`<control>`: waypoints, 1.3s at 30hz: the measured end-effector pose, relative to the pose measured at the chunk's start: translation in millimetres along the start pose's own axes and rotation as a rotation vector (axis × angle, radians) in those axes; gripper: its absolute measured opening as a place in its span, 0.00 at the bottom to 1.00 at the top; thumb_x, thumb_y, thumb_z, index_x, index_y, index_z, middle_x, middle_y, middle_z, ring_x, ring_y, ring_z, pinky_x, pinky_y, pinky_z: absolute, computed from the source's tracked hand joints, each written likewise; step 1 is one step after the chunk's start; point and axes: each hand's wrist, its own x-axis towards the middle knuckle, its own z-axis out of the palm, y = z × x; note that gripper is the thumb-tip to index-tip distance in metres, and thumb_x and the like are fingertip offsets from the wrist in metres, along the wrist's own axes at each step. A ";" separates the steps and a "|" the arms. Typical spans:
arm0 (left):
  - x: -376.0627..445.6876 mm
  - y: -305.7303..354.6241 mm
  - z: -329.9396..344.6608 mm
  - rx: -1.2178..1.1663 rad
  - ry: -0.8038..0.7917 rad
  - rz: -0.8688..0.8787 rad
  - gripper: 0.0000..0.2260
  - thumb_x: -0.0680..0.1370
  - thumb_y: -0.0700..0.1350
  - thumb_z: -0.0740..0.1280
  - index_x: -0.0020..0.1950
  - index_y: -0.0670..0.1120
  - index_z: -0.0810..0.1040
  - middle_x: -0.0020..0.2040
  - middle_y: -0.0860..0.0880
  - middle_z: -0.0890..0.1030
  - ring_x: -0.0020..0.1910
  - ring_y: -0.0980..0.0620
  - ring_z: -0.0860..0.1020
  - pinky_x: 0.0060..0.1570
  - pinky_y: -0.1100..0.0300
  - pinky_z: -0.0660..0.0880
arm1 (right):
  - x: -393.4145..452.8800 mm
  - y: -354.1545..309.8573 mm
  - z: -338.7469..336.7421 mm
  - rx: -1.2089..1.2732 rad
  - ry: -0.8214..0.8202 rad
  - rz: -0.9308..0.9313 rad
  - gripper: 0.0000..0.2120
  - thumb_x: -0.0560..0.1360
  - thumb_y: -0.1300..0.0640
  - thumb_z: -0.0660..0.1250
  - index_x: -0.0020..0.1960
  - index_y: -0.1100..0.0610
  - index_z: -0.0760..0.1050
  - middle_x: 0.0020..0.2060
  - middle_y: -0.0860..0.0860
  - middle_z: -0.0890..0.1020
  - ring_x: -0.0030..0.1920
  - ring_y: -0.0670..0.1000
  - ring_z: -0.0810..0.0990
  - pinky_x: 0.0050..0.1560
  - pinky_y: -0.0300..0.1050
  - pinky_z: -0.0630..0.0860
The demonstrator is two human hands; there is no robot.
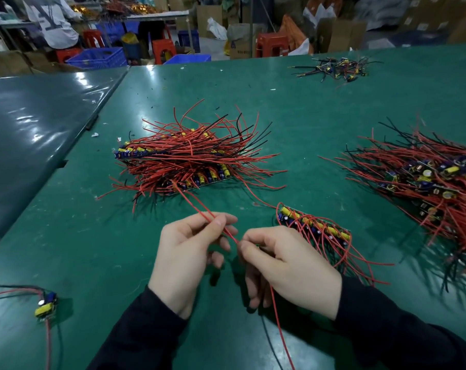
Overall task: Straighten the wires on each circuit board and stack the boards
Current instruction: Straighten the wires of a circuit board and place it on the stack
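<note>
Dark sleeves (146,332) frame the bottom edge, and both hands meet low in the middle of the green table (320,124). Far left, near the front edge, a single small circuit board (46,305) lies alone with its red and black leads running off the side. Next comes the left hand (191,252), thumb and forefinger pinching a pair of red wires (199,206) that stretch up toward the stacked pile of boards (189,161) behind it; that pile's wires fan out in all directions. Just beside it, the right hand (285,265) curls its fingers around the near end of those wires, and one red wire trails down past the wrist toward the bottom edge. Touching the right hand's far side is a strip of boards (316,225) with yellow and blue capacitors, its wires looping over the table. Farther right, a loose heap of boards (426,180) spreads to the frame's edge. Bare green surface lies between the three groups, and a small tangle of wired parts (336,69) sits near the far edge.
</note>
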 end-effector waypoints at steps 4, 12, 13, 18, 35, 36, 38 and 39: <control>5.4 12.2 -7.7 -0.213 -0.037 -0.082 0.13 0.71 0.47 0.63 0.40 0.39 0.81 0.35 0.44 0.82 0.25 0.57 0.72 0.21 0.69 0.66 | -1.3 -1.4 -1.0 0.069 -0.023 0.037 0.14 0.79 0.58 0.57 0.37 0.62 0.68 0.23 0.55 0.79 0.24 0.55 0.80 0.22 0.38 0.71; 6.3 23.4 -15.3 -0.463 -0.127 -0.337 0.17 0.74 0.48 0.60 0.25 0.46 0.68 0.25 0.50 0.64 0.21 0.56 0.59 0.21 0.66 0.53 | -1.9 -7.0 0.8 0.144 -0.101 0.052 0.12 0.80 0.60 0.57 0.38 0.61 0.69 0.24 0.55 0.78 0.24 0.53 0.79 0.22 0.38 0.72; 6.3 24.1 -15.7 -0.489 -0.128 -0.347 0.17 0.74 0.48 0.60 0.26 0.46 0.68 0.25 0.51 0.64 0.22 0.56 0.59 0.21 0.66 0.54 | -2.3 -6.8 0.8 0.147 -0.102 0.054 0.12 0.80 0.60 0.57 0.38 0.61 0.69 0.24 0.55 0.77 0.24 0.53 0.79 0.22 0.38 0.72; 7.7 30.2 -25.2 -0.617 -0.187 -0.360 0.17 0.76 0.50 0.58 0.28 0.47 0.65 0.27 0.53 0.59 0.25 0.56 0.50 0.22 0.66 0.50 | -3.0 -8.6 -3.2 0.162 -0.117 0.052 0.12 0.80 0.61 0.57 0.38 0.57 0.69 0.23 0.54 0.77 0.24 0.53 0.78 0.23 0.37 0.73; 9.6 35.4 -31.6 -0.533 -0.118 -0.289 0.22 0.74 0.48 0.59 0.21 0.46 0.62 0.21 0.51 0.58 0.23 0.55 0.52 0.19 0.65 0.53 | -7.0 -13.9 -6.1 0.097 -0.272 0.014 0.11 0.80 0.62 0.57 0.40 0.60 0.69 0.25 0.53 0.78 0.26 0.54 0.78 0.26 0.38 0.75; 10.2 35.5 -32.1 -0.542 -0.098 -0.292 0.21 0.74 0.48 0.59 0.20 0.46 0.63 0.20 0.51 0.59 0.22 0.55 0.54 0.18 0.66 0.53 | -7.2 -15.0 -5.9 0.094 -0.289 0.004 0.10 0.80 0.61 0.57 0.41 0.60 0.70 0.26 0.54 0.78 0.27 0.53 0.78 0.27 0.39 0.75; 10.9 35.0 -32.3 -0.580 -0.064 -0.300 0.20 0.73 0.48 0.60 0.21 0.46 0.65 0.21 0.52 0.60 0.21 0.56 0.58 0.18 0.67 0.55 | -7.6 -16.5 -5.6 0.083 -0.321 0.002 0.09 0.81 0.60 0.58 0.44 0.61 0.73 0.29 0.54 0.80 0.28 0.50 0.78 0.29 0.40 0.76; 11.2 34.5 -32.3 -0.597 -0.051 -0.303 0.20 0.74 0.49 0.60 0.22 0.46 0.66 0.22 0.52 0.61 0.21 0.56 0.59 0.18 0.67 0.56 | -7.6 -16.7 -5.8 0.084 -0.328 0.010 0.09 0.81 0.60 0.58 0.46 0.63 0.73 0.30 0.55 0.80 0.28 0.50 0.78 0.29 0.40 0.76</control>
